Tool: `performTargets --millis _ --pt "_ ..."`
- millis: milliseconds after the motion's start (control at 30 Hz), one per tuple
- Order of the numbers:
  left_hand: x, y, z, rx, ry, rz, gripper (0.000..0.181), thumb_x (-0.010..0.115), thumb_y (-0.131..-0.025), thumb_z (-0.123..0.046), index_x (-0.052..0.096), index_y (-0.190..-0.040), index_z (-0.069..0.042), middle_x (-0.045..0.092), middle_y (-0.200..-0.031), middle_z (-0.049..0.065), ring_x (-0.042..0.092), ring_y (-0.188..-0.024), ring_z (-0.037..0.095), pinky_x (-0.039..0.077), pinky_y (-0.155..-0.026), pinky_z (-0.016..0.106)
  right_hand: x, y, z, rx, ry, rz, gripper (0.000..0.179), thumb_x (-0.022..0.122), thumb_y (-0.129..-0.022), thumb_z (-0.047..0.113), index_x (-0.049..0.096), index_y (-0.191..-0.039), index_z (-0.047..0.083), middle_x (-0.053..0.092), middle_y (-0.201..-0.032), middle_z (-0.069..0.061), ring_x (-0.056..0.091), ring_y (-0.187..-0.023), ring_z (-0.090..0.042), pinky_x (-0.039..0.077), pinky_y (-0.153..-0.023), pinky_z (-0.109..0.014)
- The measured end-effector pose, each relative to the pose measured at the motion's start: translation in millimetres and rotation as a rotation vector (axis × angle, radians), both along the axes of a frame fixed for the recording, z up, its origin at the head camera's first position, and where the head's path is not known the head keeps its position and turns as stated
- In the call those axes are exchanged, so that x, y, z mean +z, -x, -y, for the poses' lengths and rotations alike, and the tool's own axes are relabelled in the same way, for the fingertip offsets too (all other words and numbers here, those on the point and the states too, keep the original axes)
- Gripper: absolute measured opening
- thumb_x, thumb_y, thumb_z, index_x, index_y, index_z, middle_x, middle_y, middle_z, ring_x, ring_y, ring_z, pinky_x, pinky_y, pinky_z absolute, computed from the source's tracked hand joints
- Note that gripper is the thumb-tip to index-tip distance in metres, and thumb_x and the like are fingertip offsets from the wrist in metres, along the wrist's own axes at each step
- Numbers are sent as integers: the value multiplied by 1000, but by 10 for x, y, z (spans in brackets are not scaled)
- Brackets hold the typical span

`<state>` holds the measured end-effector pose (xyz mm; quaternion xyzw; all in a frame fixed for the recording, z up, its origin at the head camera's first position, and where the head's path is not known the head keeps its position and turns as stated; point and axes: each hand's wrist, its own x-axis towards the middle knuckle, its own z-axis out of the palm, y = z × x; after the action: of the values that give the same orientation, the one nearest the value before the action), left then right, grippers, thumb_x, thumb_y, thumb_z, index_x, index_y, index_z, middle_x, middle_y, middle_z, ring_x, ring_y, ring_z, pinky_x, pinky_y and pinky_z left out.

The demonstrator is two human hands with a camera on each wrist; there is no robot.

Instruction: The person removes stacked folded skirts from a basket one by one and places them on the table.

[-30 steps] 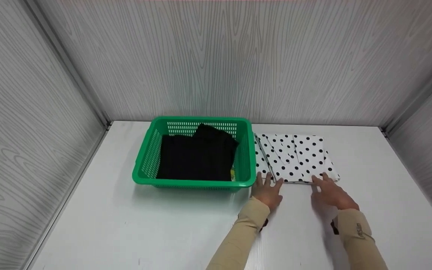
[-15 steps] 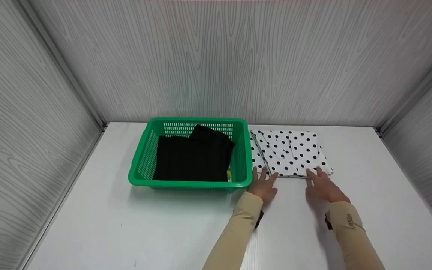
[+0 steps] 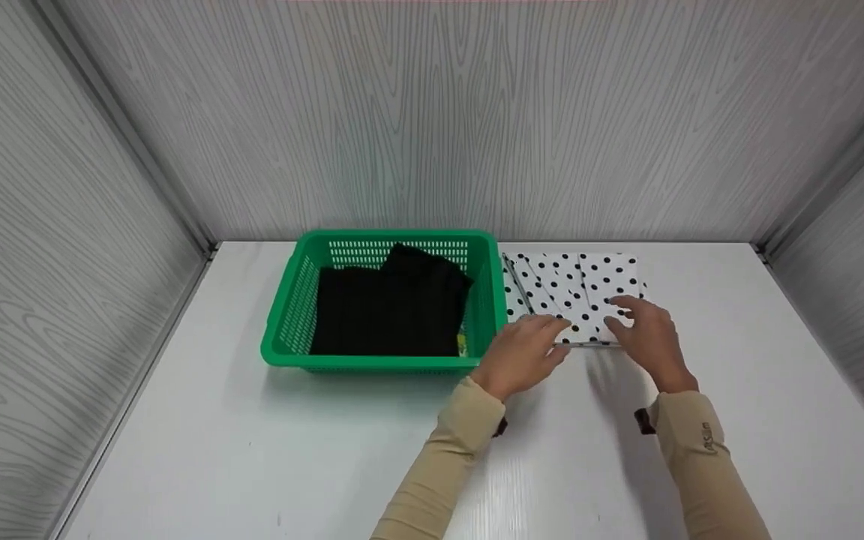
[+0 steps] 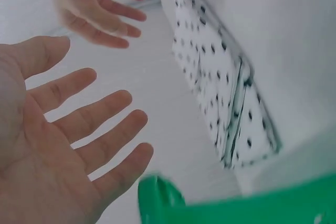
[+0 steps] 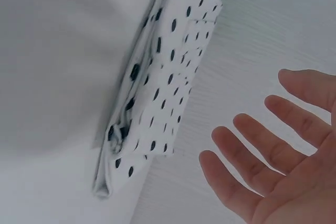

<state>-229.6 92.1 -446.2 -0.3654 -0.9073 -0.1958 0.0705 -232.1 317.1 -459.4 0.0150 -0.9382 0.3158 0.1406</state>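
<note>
Head view: since the earlier frame, we see that the left hand [image 3: 520,354] and the right hand [image 3: 649,339] have both risen from the near edge of the folded polka-dot cloth [image 3: 613,277]. The cloth itself lies flat on the white tabletop [image 3: 357,465], just beside the right side of the green plastic basket [image 3: 379,361]; a slanting fold crosses its left part. We note that each hand's grip is released, with the fingers loosely bent and nothing held. In the basket we find a black cloth [image 3: 387,315] and, at its right edge, a small yellow patch [image 3: 463,345] too little exposed to identify. Beige sleeves [image 3: 432,469] cover both forearms, and a wood-grain panel [image 3: 432,120] stands behind the tabletop.

Left wrist view: we look upon the left palm, its fingers spread and apart from the cloth. The right hand appears beyond it, also holding nothing; the basket's rim, blurred, runs along the lower edge.

Right wrist view: we see the right hand's fingers spread, well clear of the cloth, whose stacked layers show along one side. A corner of the basket enters at the top.
</note>
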Motion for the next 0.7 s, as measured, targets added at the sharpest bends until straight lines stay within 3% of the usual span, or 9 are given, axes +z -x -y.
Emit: performTargets --millis 100,267,533,700 --pt "30 -18 196 42 -46 -69 32 61 -104 -26 67 -131 -10 68 -126 6 63 -116 23 52 -95 36 57 0 140 20 45 -2 29 63 -94 -3 66 -121 -12 64 -123 -31 63 -110 -50 51 -89 -60" --pt "6 -9 470 122 -71 -81 32 64 -102 -25 69 -129 -9 69 -125 7 64 -113 26 54 -90 42 119 33 376 60 99 -17 28 64 -94 -3 66 -120 -12 65 -123 -30 64 -110 -48 52 -90 -57" --pt "8 50 912 249 -110 -22 35 63 -103 -26 68 -132 -7 67 -129 12 62 -117 31 52 -94 49 229 122 702 158 193 -54 29 65 -93 -5 66 -120 -13 66 -121 -29 67 -105 -44 55 -87 -51" --pt "-9 78 1153 282 -152 -5 34 62 -103 -23 67 -131 -5 65 -129 15 61 -117 34 51 -94 52 275 181 901 209 207 -53 28 67 -92 -4 66 -119 -12 66 -121 -28 67 -106 -44 55 -88 -51"
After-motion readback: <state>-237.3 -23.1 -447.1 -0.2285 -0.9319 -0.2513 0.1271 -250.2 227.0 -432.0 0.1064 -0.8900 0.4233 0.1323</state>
